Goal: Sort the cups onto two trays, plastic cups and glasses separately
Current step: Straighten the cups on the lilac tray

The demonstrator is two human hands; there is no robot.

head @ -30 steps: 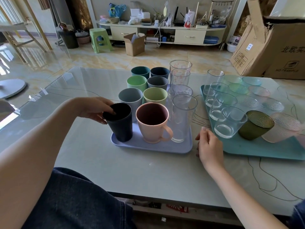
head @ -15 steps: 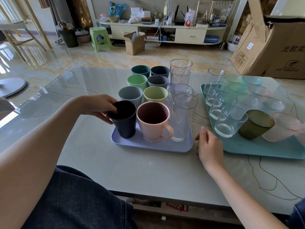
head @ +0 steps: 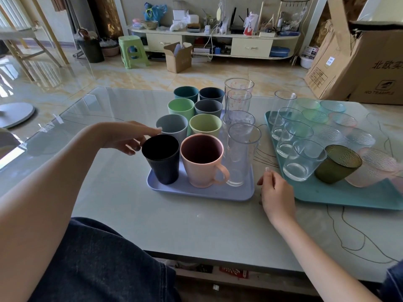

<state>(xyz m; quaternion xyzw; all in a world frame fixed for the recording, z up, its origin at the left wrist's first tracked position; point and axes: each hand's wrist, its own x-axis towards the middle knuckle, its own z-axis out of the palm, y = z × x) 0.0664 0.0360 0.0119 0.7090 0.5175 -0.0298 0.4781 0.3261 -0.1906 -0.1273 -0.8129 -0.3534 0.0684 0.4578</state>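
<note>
Plastic cups (head: 197, 118) stand upright, mouths up, in rows running away from the viewer on the lavender tray (head: 202, 191); the black cup (head: 161, 158) sits at its near left corner beside the pink mug (head: 201, 159), whose handle points right. Just left of the black cup, the left hand (head: 125, 136) hovers with fingers loosely spread, holding nothing. Between the trays, the right hand (head: 275, 192) rests on the table (head: 130, 214), fingers loosely curled. Glasses (head: 305, 158) crowd the teal tray (head: 349, 199), cut off at the right edge.

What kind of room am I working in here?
Most likely a home living room: a glass-topped coffee table, a long low cream cabinet cluttered with household items, and a green plastic stool on the tiled floor.
</note>
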